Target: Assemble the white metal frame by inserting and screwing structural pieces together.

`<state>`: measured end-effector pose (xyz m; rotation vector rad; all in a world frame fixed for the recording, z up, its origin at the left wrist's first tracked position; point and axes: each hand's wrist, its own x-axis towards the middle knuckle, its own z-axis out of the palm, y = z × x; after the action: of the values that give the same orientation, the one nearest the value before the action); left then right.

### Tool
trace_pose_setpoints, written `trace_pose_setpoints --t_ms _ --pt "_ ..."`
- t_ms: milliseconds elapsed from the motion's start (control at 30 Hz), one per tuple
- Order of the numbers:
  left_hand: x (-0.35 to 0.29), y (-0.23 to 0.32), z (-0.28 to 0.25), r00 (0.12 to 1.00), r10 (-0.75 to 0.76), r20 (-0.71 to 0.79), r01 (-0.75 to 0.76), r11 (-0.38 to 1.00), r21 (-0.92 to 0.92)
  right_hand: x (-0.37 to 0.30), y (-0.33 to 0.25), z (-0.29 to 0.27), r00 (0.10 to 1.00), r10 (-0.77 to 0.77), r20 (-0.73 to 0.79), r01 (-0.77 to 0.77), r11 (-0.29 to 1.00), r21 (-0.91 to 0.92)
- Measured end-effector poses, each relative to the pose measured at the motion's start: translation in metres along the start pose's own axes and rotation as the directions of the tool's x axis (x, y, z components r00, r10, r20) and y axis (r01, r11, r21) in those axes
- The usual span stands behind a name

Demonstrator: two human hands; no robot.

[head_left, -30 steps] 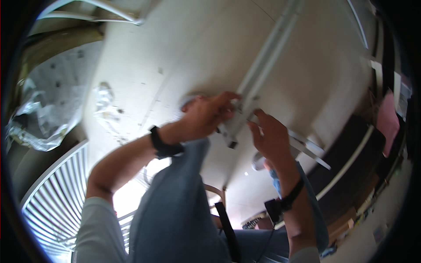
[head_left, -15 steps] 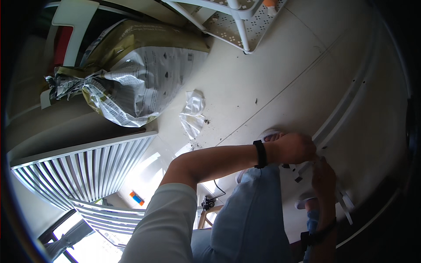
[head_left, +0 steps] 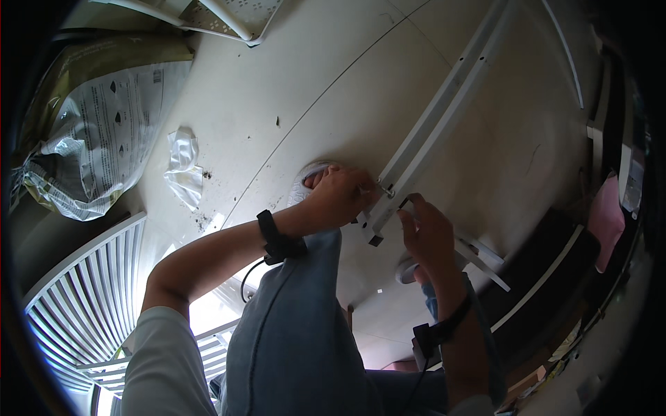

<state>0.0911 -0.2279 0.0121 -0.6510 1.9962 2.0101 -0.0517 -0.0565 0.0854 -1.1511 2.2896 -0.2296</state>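
Two parallel white metal bars (head_left: 444, 104) run from the far right down to my hands, with dark caps at their near ends. My left hand (head_left: 340, 197) is at the left side of the bars, fingers pinched around a small shiny metal piece (head_left: 386, 188), bolt-like, against the bar. On the other side, my right hand (head_left: 430, 232) has its fingers curled by the bar, thumb and forefinger close to a small dark spot. What it grips, if anything, is too small to make out. Black bands circle both wrists.
A white slatted panel (head_left: 83, 298) stands at left, below a large printed sack (head_left: 104, 125). A crumpled white wrapper (head_left: 184, 166) and dark crumbs lie on the tiled floor. A white rack (head_left: 229, 17) is at the top. More white bars (head_left: 482, 263) and a pink item (head_left: 605, 222) are at right.
The view has swung right, so the sack and panel sit further left. My hands, close together before, are now apart on either side of the bars, whose near ends show clearly.
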Motion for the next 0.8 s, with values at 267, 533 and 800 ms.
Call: trace_pose_setpoints --t_ms 267,533,800 --pt "0.007 -0.007 0.001 0.734 0.611 -0.297 -0.480 0.776 0.409 0.001 0.005 0.011 1.000 -0.029 0.001 0.029 0.999 0.019" --pt "0.011 0.037 -0.011 0.969 -0.181 0.167 0.228 0.918 -0.324 0.000 0.003 0.007 1.000 -0.014 0.006 0.014 1.000 0.002" --pt "0.011 0.012 0.001 0.951 0.309 -0.030 -0.287 0.838 -0.464 0.005 0.003 0.004 1.000 0.012 0.011 -0.012 1.000 -0.026"
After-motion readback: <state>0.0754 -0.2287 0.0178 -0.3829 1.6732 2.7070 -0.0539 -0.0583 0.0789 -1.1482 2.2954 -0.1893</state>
